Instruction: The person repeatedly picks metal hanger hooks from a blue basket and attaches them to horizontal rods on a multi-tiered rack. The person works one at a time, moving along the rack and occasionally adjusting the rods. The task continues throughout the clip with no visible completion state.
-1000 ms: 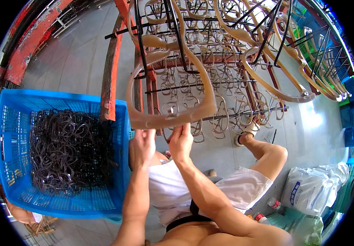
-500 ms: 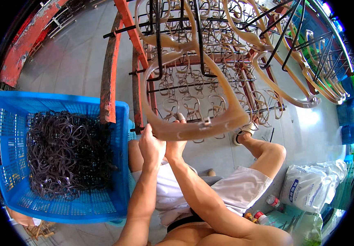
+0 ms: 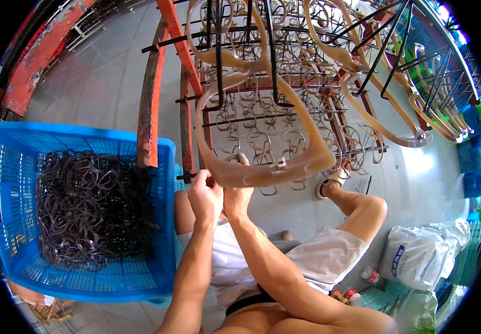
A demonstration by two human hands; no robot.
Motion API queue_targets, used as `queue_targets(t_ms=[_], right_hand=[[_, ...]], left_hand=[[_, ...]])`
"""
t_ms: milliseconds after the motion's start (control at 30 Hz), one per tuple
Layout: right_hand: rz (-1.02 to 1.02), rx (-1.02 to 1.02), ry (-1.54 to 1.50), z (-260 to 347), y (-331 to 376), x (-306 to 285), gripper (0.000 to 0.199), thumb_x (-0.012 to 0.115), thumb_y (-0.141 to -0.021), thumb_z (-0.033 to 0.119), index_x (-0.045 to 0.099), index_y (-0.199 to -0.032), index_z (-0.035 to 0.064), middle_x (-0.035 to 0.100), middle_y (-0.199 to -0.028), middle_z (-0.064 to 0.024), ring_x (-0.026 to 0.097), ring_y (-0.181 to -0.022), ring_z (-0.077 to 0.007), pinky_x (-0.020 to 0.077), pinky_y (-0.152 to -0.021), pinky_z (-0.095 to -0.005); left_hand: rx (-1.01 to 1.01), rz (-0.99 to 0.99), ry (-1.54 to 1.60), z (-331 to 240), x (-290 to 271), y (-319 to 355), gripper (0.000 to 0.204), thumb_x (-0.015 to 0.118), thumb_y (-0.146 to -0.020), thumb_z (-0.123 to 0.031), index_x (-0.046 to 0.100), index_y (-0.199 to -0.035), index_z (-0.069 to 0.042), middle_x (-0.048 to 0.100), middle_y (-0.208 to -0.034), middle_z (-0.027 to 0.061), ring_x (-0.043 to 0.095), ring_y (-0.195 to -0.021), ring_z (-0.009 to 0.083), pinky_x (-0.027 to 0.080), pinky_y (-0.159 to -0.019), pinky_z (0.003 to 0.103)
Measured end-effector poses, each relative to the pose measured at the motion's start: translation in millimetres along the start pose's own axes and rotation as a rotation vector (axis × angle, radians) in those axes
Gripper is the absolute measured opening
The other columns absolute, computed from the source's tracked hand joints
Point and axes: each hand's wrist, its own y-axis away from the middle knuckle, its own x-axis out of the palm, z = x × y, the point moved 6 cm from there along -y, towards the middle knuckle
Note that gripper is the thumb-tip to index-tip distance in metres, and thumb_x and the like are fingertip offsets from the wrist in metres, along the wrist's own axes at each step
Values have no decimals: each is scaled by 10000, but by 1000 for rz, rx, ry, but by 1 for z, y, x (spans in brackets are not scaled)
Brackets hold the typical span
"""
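**Hands at the lower rim of the amber frame**

While I watch from the head view, both hands meet at the bottom edge of a translucent amber frame [image 3: 262,167], a large loop-shaped piece that hangs on a black wire rack [image 3: 240,44] in front of the seated person. The left hand [image 3: 204,197] is curled closed, its grip pinching the rim of the frame or something small held against it; the fingers hide the contact, so I cannot tell which. The right hand [image 3: 237,197] sits just beside it, touching it, with the fingers folded in and one finger raised against the frame's underside. A small metal clip [image 3: 278,165] shows on the same rim, a little to the right of the hands.

As for progress, I judge the work to be well in the middle. The blue plastic basket [image 3: 84,278] at the person's left is still heavily loaded with a tangle of dark loop-shaped pieces [image 3: 84,206], so plenty remains there. On the rack behind the frame, many small wire-like loops [image 3: 262,133] already hang in rows, and more amber frames [image 3: 385,111] hang further right. An orange-red steel stand [image 3: 151,111] rises between basket and rack, and white sacks [image 3: 418,256] lie on the floor at the right.
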Motion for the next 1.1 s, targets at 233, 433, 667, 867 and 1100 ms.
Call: queue_targets(t_ms=[233,433,667,867,1100], right_hand=[[-16,132,-106,-22,-1,6,287,434,-958,147,521,-1195,11,517,-625,-40,467,-558,-115,412,-515,-276],[9,33,46,11,0,1,306,439,-961,143,504,-1221,-4,503,-626,-17,459,-551,-96,410,-507,-262],[151,274,-327,4,0,7,318,445,-959,133,491,-1232,-23,496,-628,-6,444,-542,-72,409,-495,-241],[247,55,54,14,4,6,313,467,-942,128,503,-1223,-6,557,-608,-94,517,-508,-165,444,-494,-305],[285,39,150,19,8,6,314,474,-929,120,510,-1222,13,620,-686,-161,614,-588,-278,484,-547,-361]], left_hand=[[-92,-34,146,-7,-1,1,288,694,-809,-154,559,-997,17,640,-724,92,597,-626,148,479,-576,277],[-144,11,196,4,-1,1,314,687,-818,-160,551,-1033,25,632,-726,83,590,-652,130,477,-593,263],[-271,-10,370,22,3,4,241,638,-825,-79,564,-1033,18,646,-790,79,605,-695,151,493,-659,265],[-494,90,737,42,14,10,203,593,-888,-156,606,-963,32,613,-773,42,552,-679,92,464,-601,230],[-597,24,987,48,21,13,182,613,-880,-196,610,-912,-18,597,-759,18,536,-635,78,436,-572,205]])
